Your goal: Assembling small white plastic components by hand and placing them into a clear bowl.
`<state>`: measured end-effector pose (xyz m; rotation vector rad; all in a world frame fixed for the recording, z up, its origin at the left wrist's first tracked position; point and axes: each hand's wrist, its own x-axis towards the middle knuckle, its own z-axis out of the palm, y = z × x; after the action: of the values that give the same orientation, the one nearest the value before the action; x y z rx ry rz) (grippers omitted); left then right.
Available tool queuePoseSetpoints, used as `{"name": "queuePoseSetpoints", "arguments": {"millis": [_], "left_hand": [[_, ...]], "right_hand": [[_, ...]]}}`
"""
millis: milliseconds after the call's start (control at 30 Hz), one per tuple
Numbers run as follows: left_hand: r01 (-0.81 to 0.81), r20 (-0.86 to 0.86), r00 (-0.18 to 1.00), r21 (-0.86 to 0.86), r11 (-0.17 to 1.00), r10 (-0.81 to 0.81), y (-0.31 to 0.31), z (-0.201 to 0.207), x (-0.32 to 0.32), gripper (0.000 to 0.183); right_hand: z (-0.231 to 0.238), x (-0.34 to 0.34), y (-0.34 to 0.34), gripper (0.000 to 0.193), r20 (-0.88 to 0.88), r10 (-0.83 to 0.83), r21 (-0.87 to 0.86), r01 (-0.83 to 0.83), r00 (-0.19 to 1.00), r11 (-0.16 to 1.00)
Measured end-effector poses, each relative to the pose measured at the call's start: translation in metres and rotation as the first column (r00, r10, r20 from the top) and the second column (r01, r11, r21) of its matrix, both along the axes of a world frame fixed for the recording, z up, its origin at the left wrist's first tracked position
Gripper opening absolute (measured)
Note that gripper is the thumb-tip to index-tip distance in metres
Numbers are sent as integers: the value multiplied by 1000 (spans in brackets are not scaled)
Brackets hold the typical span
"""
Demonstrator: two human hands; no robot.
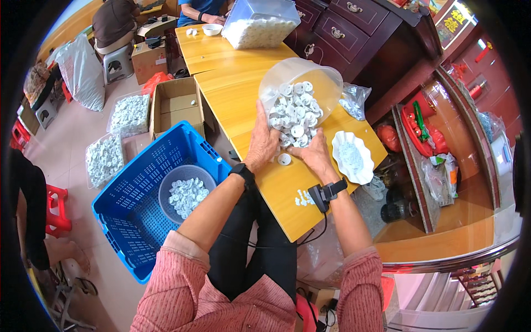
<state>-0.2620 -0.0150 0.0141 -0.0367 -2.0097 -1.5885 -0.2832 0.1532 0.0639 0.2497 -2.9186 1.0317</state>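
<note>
A translucent round tub [329, 83] lies tipped on the wooden table, its mouth turned toward me. Small white round plastic parts [296, 110] fill its lower side and reach the rim. My left hand [263, 141] is closed on the tub's left edge. At the right of the mouth, my right hand [312, 155] has its fingers curled against the parts; what they pinch is hidden. One loose white disc [284, 159] rests on the table between my hands. Beside my right hand stands a white scalloped dish [360, 171] with small clear pieces in it.
Small white pieces [303, 198] lie near the table's [268, 193] front edge. Left of my legs, a blue crate [133, 221] holds a grey basket [164, 193] of white parts. Beyond are an open cardboard box [171, 102] and filled clear bins [105, 160]. A person [193, 14] sits at the far end.
</note>
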Motion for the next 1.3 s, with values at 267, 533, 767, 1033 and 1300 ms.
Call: {"name": "queuePoseSetpoints", "arguments": {"millis": [267,533,767,1033,1300], "left_hand": [[18,24,1000,26,1000,-18,-2,0,1,81],[13,29,999,54,998,-15,-1,5,4,77],[14,10,1000,160,987,-16,1,4,3,78],[66,-31,998,170,983,-62,-4,-1,-1,79],[81,-29,997,259,962,-76,-7,-5,-4,78]], "right_hand": [[-6,4,4,96,-124,18,2,-18,992,1000],[-10,5,11,92,-153,36,-43,-43,988,998],[4,16,15,88,-115,98,-60,-105,989,993],[7,32,22,108,-22,10,77,-8,1000,997],[6,47,29,112,-57,40,56,-36,998,998]]}}
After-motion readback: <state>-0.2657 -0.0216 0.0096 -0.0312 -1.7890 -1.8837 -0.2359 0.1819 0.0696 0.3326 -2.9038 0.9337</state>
